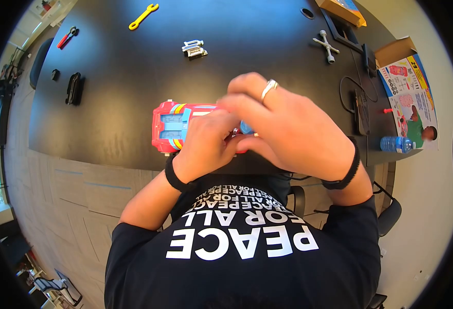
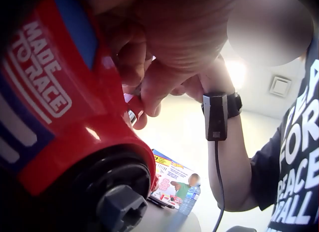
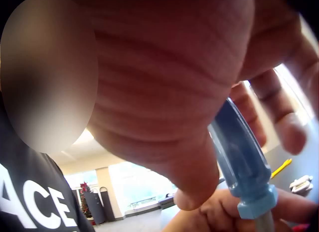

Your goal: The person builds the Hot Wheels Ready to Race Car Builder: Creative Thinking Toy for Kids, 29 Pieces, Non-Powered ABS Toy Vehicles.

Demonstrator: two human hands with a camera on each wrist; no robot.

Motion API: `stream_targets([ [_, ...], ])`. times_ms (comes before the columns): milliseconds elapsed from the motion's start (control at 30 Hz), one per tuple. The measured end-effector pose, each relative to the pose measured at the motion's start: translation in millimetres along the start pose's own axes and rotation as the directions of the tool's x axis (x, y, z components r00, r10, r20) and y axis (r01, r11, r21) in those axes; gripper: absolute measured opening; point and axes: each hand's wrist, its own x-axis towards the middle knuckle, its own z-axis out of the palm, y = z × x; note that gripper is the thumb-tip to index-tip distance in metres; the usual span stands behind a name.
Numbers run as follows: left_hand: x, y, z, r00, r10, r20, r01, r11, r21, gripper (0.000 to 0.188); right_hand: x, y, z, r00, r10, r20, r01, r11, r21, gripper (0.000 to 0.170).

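Observation:
A red toy car (image 1: 157,135) with blue and yellow trim lies at the table's near edge. My left hand (image 1: 203,140) holds it, fingers bent over its right half. Large in the left wrist view are the car's red side (image 2: 107,120) and black wheel (image 2: 127,177). My right hand (image 1: 298,126) is raised over the same end, gripping a screwdriver by its clear blue handle (image 3: 241,152). The shaft (image 3: 264,222) points down beside the left fingers (image 3: 224,212). Its tip is hidden.
Beyond the car are a silver toy engine (image 1: 194,49), yellow wrench (image 1: 143,17), red-handled tool (image 1: 67,38) and black car part (image 1: 73,88). A cross-shaped lug wrench (image 1: 326,47), black phone-like device (image 1: 361,113), water bottle (image 1: 395,144) and printed toy box (image 1: 406,82) occupy the right.

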Motion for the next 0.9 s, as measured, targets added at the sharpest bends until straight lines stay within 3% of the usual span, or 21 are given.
stream_targets([
  [33,-1,3,0,1.0,0.001,-0.002,-0.001,1.0,0.029,0.036,0,1,-1,0.995,-0.101,-0.002,0.101,0.986,0.132,0.03],
  [67,-1,4,0,1.0,0.001,-0.004,-0.001,0.998,0.057,0.038,-1,2,-3,0.995,-0.104,-0.001,0.103,0.986,0.132,0.03],
  [133,0,4,1,1.0,0.004,-0.015,-0.003,0.998,0.064,0.038,-6,1,-6,0.995,-0.036,0.088,0.024,0.99,0.136,0.031],
  [267,3,10,1,0.999,-0.009,-0.033,0.012,0.997,0.078,0.037,-8,-2,-4,0.994,0.044,0.098,-0.055,0.993,0.106,0.033],
  [333,2,6,3,0.999,0.017,-0.042,-0.013,0.996,0.093,0.038,-10,-3,4,0.998,0.056,0.008,-0.056,0.992,0.114,0.036],
  [467,1,-2,8,0.994,0.06,-0.086,-0.051,0.993,0.11,0.039,-10,-5,10,0.995,0.102,-0.016,-0.098,0.981,0.169,0.04],
  [500,1,2,6,0.994,0.061,-0.086,-0.051,0.992,0.111,0.039,-10,-1,11,0.997,0.053,-0.056,-0.041,0.98,0.197,0.045],
  [567,6,17,-5,0.987,-0.157,0.013,0.158,0.984,-0.08,0.027,-14,5,8,0.995,0.004,-0.1,0.018,0.975,0.221,0.049],
  [633,7,30,-24,0.995,-0.1,0.009,0.1,0.985,-0.143,0.035,-26,15,-4,0.934,0.017,-0.357,0.113,0.934,0.34,0.048],
  [667,7,35,-37,0.999,-0.047,0.01,0.048,0.977,-0.207,0.042,-42,8,-7,0.891,0.242,-0.385,-0.006,0.854,0.521,0.047],
  [733,13,38,-86,0.989,0.051,0.142,-0.052,0.999,0.003,0.054,-65,9,3,0.779,0.421,-0.465,0.076,0.672,0.736,0.045],
  [800,31,33,-131,0.975,0.102,0.196,-0.139,0.972,0.188,0.047,-82,12,21,0.762,0.482,-0.432,0.091,0.582,0.808,0.042],
  [867,62,21,-160,0.973,0.052,0.224,-0.131,0.926,0.354,0.042,-92,18,33,0.82,0.472,-0.325,-0.095,0.671,0.736,0.038],
  [900,79,0,-167,0.977,0.052,0.206,-0.124,0.928,0.352,0.043,-92,20,41,0.837,0.44,-0.325,-0.095,0.701,0.706,0.037],
])
